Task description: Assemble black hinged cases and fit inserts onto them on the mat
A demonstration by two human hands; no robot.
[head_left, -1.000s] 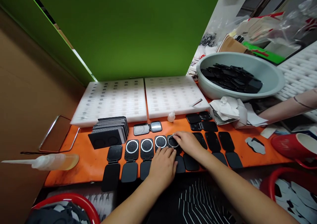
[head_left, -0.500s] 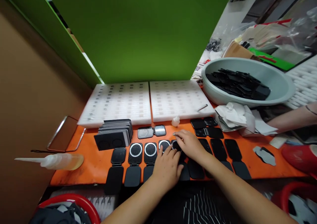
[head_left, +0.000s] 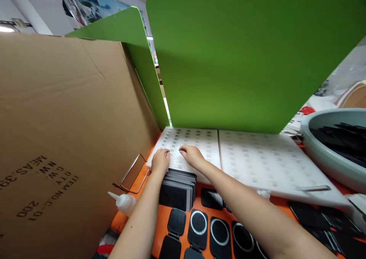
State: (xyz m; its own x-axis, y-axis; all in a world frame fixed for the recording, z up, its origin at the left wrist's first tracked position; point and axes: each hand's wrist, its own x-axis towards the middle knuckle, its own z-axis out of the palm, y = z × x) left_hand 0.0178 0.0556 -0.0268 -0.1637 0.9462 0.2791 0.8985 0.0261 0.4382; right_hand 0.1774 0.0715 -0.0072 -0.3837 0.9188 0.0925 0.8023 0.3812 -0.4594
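Both hands are over the left white foam tray point(head_left: 210, 158), which carries rows of small dark and metallic pieces. At its left front part, my left hand point(head_left: 160, 161) is closed in a pinch. To the right of it, my right hand point(head_left: 191, 155) also has thumb and fingertips pressed together. Whatever lies between the fingertips of either hand is too small to make out. Just below the hands stands a stack of dark flat cards point(head_left: 175, 194). Hinged black panels with white rings point(head_left: 198, 222) lie nearer to me, partly covered by my right arm.
A cardboard box point(head_left: 71, 110) walls the left side, and a green partition point(head_left: 228, 68) rises behind. A squeeze bottle point(head_left: 126, 203) and wire stand point(head_left: 133, 175) are at left. A metal tool point(head_left: 313, 188) rests on the right foam tray point(head_left: 257, 167). A basin point(head_left: 328, 148) holds black pieces.
Both hands have left the row of black panels and moved forward and left to the foam tray. The view has turned left and up, bringing more of the cardboard box into sight.
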